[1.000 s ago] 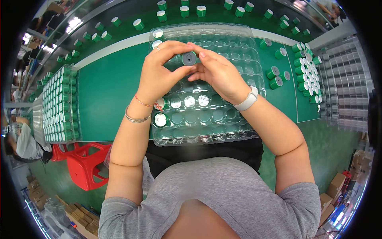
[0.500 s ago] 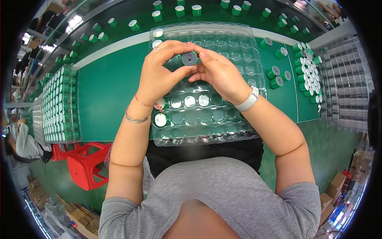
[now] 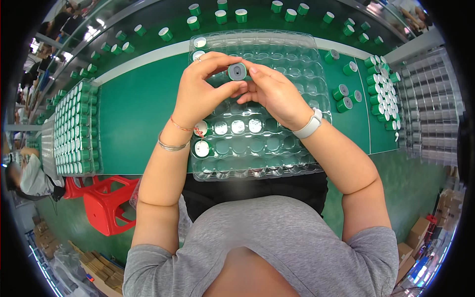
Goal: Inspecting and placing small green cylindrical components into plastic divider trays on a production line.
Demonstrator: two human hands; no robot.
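Observation:
A small green cylinder with a grey end face and a dark hole in its middle (image 3: 237, 72) is held up over the clear plastic tray (image 3: 237, 161). My left hand (image 3: 205, 81) grips it from the left between thumb and fingers. From the right, my right hand (image 3: 277, 91) closes on it too, thumb and fingertips at its side. The grey end faces up toward me. In the tray's left column sit several green cylinders with white ends (image 3: 202, 148); much of the tray's middle is hidden behind my hands.
Loose cylinders with grey ends (image 3: 344, 104) lie right of the tray, beside a cluster with white ends (image 3: 383, 94). At left stands a filled tray stack (image 3: 76, 133). More cylinders stand along a dark far strip (image 3: 257, 27). Red stools (image 3: 106, 205) are at lower left.
The cylinder has tipped slightly, so its grey end shows more fully; both hands keep hold of it. Cylinders on the far strip have shifted a little left.

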